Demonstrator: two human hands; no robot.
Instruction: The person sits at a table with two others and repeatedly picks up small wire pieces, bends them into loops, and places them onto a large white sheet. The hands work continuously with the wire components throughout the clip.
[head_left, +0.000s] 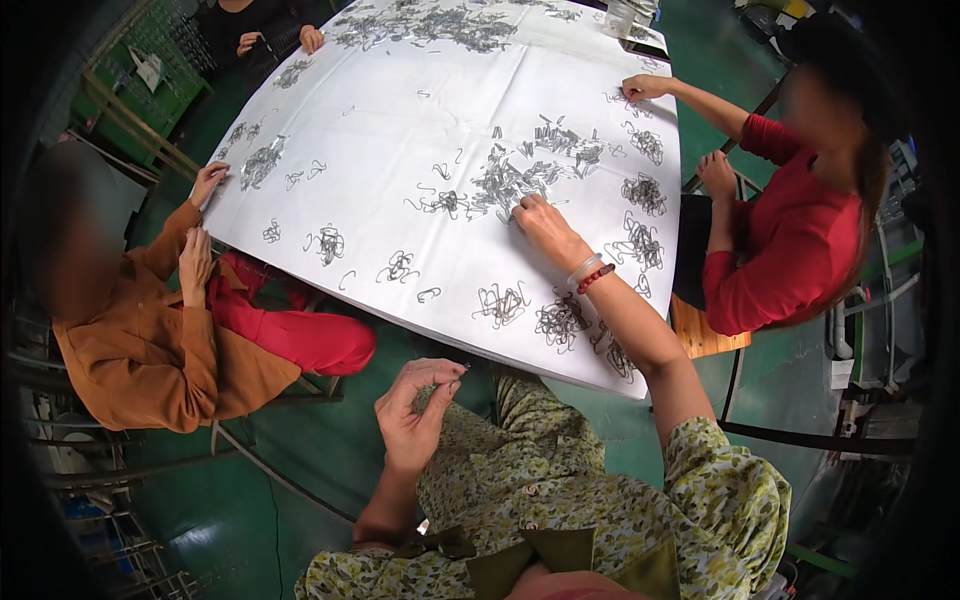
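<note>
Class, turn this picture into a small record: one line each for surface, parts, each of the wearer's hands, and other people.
Surface: white-topped table
Parts: small grey pieces, heaped; bent wire hooks, in clusters
Right hand: at the heap's near edge
Left hand: off the table, fingers curled; grip unclear
Other people: three, around the table

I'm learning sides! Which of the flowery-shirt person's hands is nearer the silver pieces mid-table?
Right. The right hand is at the near edge of the silver pieces; the left hand is farther back, off the table.
</note>
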